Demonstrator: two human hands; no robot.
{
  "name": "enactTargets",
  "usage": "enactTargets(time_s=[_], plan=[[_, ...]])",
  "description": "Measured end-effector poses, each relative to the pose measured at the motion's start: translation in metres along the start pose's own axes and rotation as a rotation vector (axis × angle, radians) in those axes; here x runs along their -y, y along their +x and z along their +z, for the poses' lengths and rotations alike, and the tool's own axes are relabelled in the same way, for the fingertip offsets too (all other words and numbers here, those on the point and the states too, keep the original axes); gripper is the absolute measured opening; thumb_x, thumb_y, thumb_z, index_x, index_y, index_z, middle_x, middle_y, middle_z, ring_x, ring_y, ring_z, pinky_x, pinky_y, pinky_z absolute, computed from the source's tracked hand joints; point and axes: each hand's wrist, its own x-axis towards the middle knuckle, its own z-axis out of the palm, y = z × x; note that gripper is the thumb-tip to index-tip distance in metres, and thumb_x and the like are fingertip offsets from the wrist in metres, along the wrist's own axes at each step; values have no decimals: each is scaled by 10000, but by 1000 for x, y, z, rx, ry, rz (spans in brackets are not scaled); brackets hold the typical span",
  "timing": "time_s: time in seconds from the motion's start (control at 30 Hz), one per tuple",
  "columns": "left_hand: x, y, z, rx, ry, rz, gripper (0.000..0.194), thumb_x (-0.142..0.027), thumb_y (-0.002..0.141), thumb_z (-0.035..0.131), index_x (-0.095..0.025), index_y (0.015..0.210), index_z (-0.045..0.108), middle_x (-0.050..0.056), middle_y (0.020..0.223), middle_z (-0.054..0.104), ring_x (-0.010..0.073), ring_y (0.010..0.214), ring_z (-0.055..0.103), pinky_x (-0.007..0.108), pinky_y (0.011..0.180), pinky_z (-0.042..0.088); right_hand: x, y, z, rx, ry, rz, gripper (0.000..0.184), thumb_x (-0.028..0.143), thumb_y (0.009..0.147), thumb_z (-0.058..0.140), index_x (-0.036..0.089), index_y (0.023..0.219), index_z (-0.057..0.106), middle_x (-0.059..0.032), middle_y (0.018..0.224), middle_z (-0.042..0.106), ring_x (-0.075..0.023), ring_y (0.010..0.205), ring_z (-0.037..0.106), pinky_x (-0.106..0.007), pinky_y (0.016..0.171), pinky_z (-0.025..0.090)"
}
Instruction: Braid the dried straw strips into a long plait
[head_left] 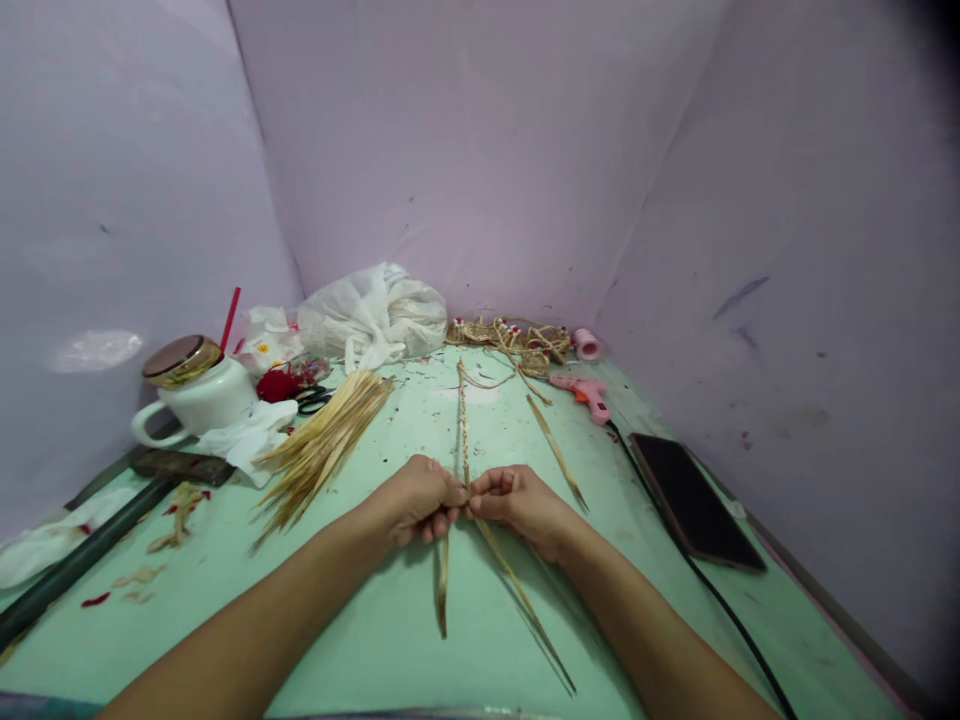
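A thin braid of dried straw-like strips (463, 420) runs straight away from me along the middle of the green table. At its near end my left hand (427, 502) and my right hand (517, 502) meet, both with fingers pinched on the strips. Loose strip ends (525, 592) trail from the hands toward me, one under the left hand and a longer one slanting right. The exact crossing of the strips is hidden by my fingertips. To the left lies a bundle of dried strips (330, 440); a single loose strip (556, 452) rests on the right.
Left stand a white lidded mug (214, 398) and a hammer (180, 466), with black scissors (313, 400) and red yarn (276, 385). A plastic bag (375, 312) and braided pieces (517, 340) line the back. At right are a pink glue gun (585, 394), its black cord and a phone (694, 500).
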Motion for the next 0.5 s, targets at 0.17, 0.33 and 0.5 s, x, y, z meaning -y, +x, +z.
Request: enactTargets(time_s=[0.17, 0.33, 0.5], plan=[[4, 5, 6, -123, 199, -34, 144, -164, 566, 488, -156, 433, 435, -52, 271, 310, 66, 248, 268, 190, 294, 163, -5, 1, 3, -171, -505, -197, 92, 143, 584, 525, 140, 624, 607, -4, 555, 587, -94, 504, 458, -202, 474, 316], [10, 10, 11, -214, 194, 139, 162, -75, 511, 478, -142, 392, 391, -77, 308, 256, 17, 309, 192, 181, 333, 94, 2, -9, 6, -279, -737, -282, 108, 160, 609, 527, 167, 574, 629, -23, 544, 608, -113, 499, 482, -218, 479, 311], [3, 3, 13, -199, 120, 74, 187, -104, 515, 470, -161, 371, 364, -77, 280, 214, 32, 284, 181, 193, 313, 102, 9, -21, 5, -209, -734, -190, 154, 276, 632, 558, 153, 574, 628, -19, 510, 583, -103, 457, 440, -211, 429, 279]])
